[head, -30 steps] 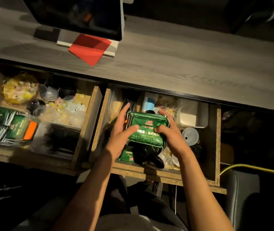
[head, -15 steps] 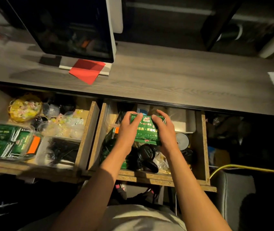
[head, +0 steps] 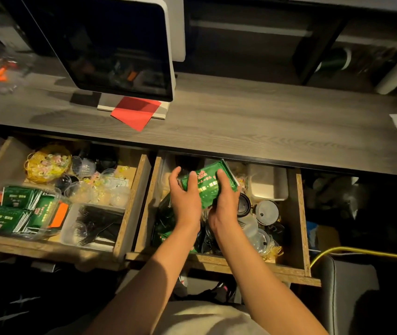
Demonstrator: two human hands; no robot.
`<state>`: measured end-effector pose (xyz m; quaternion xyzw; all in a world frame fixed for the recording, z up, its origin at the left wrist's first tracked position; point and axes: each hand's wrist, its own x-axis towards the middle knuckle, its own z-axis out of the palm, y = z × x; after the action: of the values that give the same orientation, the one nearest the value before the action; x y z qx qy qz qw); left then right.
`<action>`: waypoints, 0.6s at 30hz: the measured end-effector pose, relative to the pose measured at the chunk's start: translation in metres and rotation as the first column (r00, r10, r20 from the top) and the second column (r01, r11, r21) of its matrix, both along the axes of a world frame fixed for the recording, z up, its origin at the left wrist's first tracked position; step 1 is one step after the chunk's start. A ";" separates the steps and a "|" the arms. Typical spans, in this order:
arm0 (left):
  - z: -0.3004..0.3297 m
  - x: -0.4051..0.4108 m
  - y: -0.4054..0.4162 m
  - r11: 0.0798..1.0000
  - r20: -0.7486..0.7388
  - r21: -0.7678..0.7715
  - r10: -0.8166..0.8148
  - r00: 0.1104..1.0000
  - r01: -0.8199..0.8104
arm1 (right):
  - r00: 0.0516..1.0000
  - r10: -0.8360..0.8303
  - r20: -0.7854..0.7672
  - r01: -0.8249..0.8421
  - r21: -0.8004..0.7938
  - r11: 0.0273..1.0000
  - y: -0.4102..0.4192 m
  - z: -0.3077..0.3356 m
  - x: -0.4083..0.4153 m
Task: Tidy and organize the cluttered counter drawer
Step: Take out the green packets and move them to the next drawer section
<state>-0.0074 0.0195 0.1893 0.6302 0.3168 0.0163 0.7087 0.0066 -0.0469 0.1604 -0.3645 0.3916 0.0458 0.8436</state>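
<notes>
Both hands hold a stack of glossy green foil packets [head: 208, 187] above the rear half of the right-hand open wooden drawer [head: 299, 223]. The left hand [head: 185, 199] grips the stack's left side, fingers curled over its top edge and thumb spread out to the left. The right hand [head: 225, 204] wraps the right side, fingers lying across the printed face. The stack is tilted, its far right corner raised.

Beneath the hands the drawer holds more green packets, black lids and round clear plastic lids [head: 266, 212], with a white rectangular plastic tub [head: 268, 182] at the back right.

The left-hand open wooden drawer [head: 133, 204] contains a clear plastic tray of green packets [head: 17, 209], a clear tub of black plastic forks [head: 96, 223], small clear cups and a yellow woven basket [head: 46, 162].

On the grey wood-grain worktop [head: 253, 122] stands a white-framed dark screen [head: 110, 44] with a red paper square [head: 135, 112] at its base.
</notes>
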 end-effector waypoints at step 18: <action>-0.052 -0.013 0.024 0.886 -0.324 -0.171 -0.463 0.825 0.430 | 0.891 0.455 -0.010 -0.447 -0.202 0.871 -0.019 -0.003 -0.002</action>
<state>-0.0200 0.0436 0.1378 0.6463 0.2836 -0.2784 0.6514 0.0042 -0.0661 0.1575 -0.5288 0.2824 0.1949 0.7763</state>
